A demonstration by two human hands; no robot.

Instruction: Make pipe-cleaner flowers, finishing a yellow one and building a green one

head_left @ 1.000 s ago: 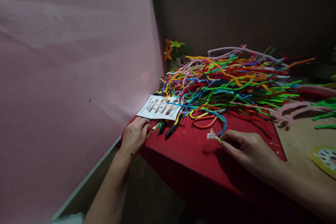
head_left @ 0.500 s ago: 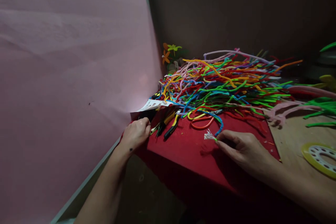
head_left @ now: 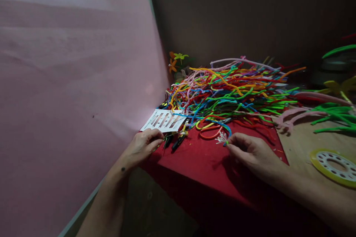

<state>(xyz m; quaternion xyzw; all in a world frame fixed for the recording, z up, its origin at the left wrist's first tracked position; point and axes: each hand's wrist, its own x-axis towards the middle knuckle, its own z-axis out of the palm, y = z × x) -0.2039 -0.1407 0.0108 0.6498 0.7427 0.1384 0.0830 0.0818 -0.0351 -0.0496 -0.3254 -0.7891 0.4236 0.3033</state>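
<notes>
My right hand (head_left: 253, 152) is closed in a pinch on a small bunch of white flower stamens (head_left: 221, 138), held by its green base just above the red surface (head_left: 194, 163). My left hand (head_left: 146, 143) is closed at the red surface's left edge, thumb and fingers together on thin green stems (head_left: 166, 139) that point right. Past those fingers lies a printed white card (head_left: 164, 120). Beside them are pliers with black and yellow handles (head_left: 178, 143). Scissors with red-orange and yellow handles (head_left: 210, 133) rest between my hands, farther back.
A big heap of coloured pipe cleaners (head_left: 230, 85) covers the back. Green pipe cleaners (head_left: 333, 116) and pink ones (head_left: 297, 115) lie at right, near a yellow-rimmed tape roll (head_left: 335, 166) on wood. A pink panel (head_left: 83, 81) rises at left. Orange and yellow flowers (head_left: 178, 59) stand behind.
My left hand has drawn back from beneath the card, now with thin stems at its fingertips. The card lies flatter. My right hand keeps the stamens, and the view has shifted slightly right.
</notes>
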